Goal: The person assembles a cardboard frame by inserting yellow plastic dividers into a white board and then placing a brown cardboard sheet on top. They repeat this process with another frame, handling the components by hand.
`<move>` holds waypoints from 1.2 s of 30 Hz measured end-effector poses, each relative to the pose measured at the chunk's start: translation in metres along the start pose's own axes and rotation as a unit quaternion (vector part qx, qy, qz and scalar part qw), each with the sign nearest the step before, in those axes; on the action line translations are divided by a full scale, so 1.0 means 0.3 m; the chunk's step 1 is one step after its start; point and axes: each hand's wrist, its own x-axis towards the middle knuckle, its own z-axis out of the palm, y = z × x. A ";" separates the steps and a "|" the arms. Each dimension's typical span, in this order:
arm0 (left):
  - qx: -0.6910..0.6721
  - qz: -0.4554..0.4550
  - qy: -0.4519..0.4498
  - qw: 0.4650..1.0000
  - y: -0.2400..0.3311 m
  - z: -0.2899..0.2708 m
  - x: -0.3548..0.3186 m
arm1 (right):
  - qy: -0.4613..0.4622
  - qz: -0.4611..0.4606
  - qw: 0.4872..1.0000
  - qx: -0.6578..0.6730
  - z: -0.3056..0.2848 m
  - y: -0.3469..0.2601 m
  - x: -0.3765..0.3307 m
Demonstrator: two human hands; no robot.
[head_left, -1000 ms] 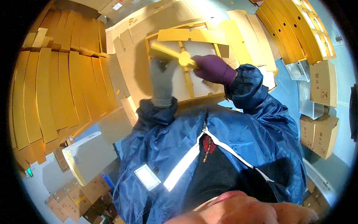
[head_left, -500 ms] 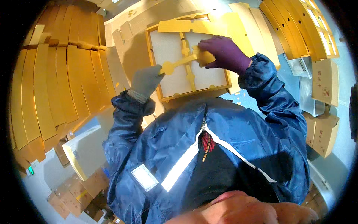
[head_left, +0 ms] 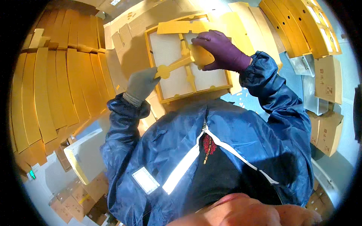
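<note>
Before me lies a shallow yellow cardboard box (head_left: pixel 157 84) with a whitish bottom. One yellow divider strip (head_left: pixel 191 77) with round lobes runs across its middle, front to back. Over the box I hold a second cardboard divider strip (head_left: pixel 177 64), slanting up to the right. Its left end is pinched in my left hand (head_left: pixel 141 86), in a grey glove. My right hand (head_left: pixel 222 52), in a purple glove, grips its wider right end; some of its fingers are hidden behind the piece. A loose flat yellow strip (head_left: pixel 173 27) rests across the box's far rim.
Long yellow-brown cardboard pieces (head_left: pixel 56 86) stand stacked at the left. Flat yellow sheets (head_left: pixel 241 30) lie right of the box. Farther right are upright yellow panels (head_left: pixel 286 26), a clear plastic bin (head_left: pixel 301 66) and brown cartons (head_left: pixel 328 81). Small cardboard scraps (head_left: pixel 247 101) are scattered nearby.
Both hands have shifted slightly left with the strip, the left one also downward. The strip's right end has turned in my right hand. My view has shifted a little.
</note>
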 end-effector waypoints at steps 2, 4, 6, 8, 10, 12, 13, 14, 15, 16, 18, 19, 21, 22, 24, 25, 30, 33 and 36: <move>0.016 -0.001 -0.008 1.000 -0.018 0.029 -0.011 | -0.017 -0.024 0.999 -0.015 0.016 0.008 -0.002; 0.021 -0.001 -0.016 1.000 -0.023 0.038 -0.021 | -0.096 -0.030 0.994 -0.041 0.016 0.001 -0.006; 0.043 -0.005 -0.033 0.999 -0.017 0.035 -0.023 | -0.100 -0.035 0.988 -0.115 0.081 0.017 -0.013; 0.055 -0.008 -0.045 0.997 -0.017 0.054 -0.015 | -0.121 -0.024 0.985 -0.121 0.116 0.040 -0.025; 0.065 -0.017 -0.056 0.996 -0.038 0.110 -0.011 | -0.121 -0.015 0.982 -0.141 0.152 0.051 -0.024; 0.058 -0.036 -0.090 0.994 -0.055 0.132 -0.017 | -0.127 -0.023 0.982 -0.141 0.199 0.079 -0.031; 0.037 -0.047 -0.103 0.993 -0.059 0.138 -0.015 | -0.199 0.016 0.974 -0.104 0.148 0.061 -0.024; 0.021 -0.066 -0.120 0.990 -0.063 0.139 -0.036 | -0.130 -0.016 0.990 -0.053 0.148 0.085 -0.056; -0.059 -0.073 -0.091 0.991 -0.112 0.162 -0.071 | -0.112 0.013 0.994 -0.006 0.139 0.102 -0.084; -0.065 -0.092 -0.098 0.989 -0.134 0.155 -0.097 | -0.091 0.040 0.994 0.043 0.099 0.097 -0.083; -0.085 -0.115 -0.102 0.985 -0.154 0.149 -0.104 | -0.084 0.085 0.993 0.018 0.041 0.146 -0.117; -0.064 -0.131 -0.120 0.982 -0.141 0.142 -0.102 | -0.122 0.090 0.988 0.031 0.039 0.180 -0.133; -0.061 -0.116 -0.120 0.984 -0.133 0.156 -0.088 | -0.097 0.045 0.992 0.063 0.052 0.218 -0.168; -0.058 -0.113 -0.123 0.984 -0.134 0.160 -0.094 | -0.106 0.038 0.992 0.054 0.074 0.223 -0.181; -0.049 -0.091 -0.105 0.989 -0.146 0.175 -0.101 | -0.123 0.024 0.991 0.036 0.108 0.227 -0.201; -0.049 -0.082 -0.092 0.991 -0.150 0.196 -0.105 | -0.208 0.056 0.976 0.006 0.102 0.191 -0.196; -0.031 -0.102 -0.145 0.984 -0.167 0.405 -0.261 | -0.249 0.135 0.957 0.067 0.172 0.149 -0.311; -0.027 -0.093 -0.168 0.981 -0.175 0.445 -0.253 | -0.285 0.112 0.952 -0.002 0.139 0.085 -0.193; -0.053 -0.062 -0.156 0.984 -0.137 0.464 -0.227 | -0.143 -0.015 0.978 0.149 0.235 -0.057 -0.010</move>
